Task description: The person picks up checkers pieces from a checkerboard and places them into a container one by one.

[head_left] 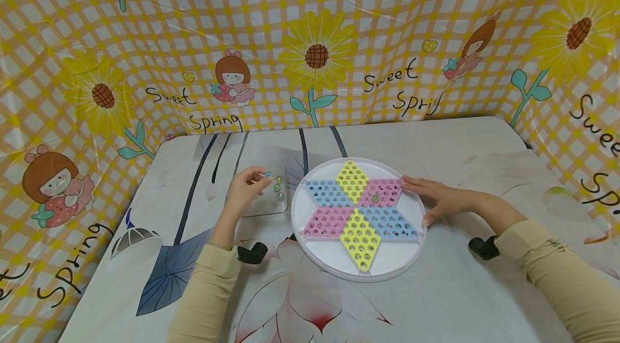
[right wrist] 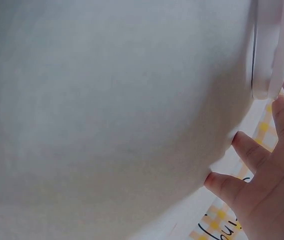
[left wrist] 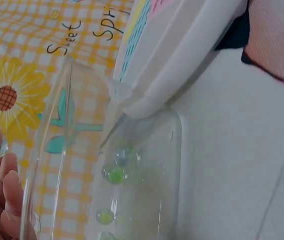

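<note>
My left hand (head_left: pixel 244 191) pinches a clear marble (left wrist: pixel 2 148) between thumb and fingertips, above a clear plastic box (head_left: pixel 266 215). Several glass marbles (left wrist: pixel 115 175) with green and bluish tints lie inside that box. To its right is a round white Chinese checkers board (head_left: pixel 315 252) with a star of yellow, pink and blue holed sections. One greenish marble (head_left: pixel 375 198) sits on the board's upper right pink section. At the board's right edge rests my right hand (head_left: pixel 443 198), its fingers (right wrist: pixel 252 152) spread; the thumb and fingertips touch the rim.
A white cloth with flower and leaf prints covers the table (head_left: pixel 465 289). Behind it and at both sides hangs a yellow checked curtain (head_left: pixel 271 20) with sunflowers. A black strap piece (head_left: pixel 252 253) shows by the left wrist, another (head_left: pixel 483 247) by the right.
</note>
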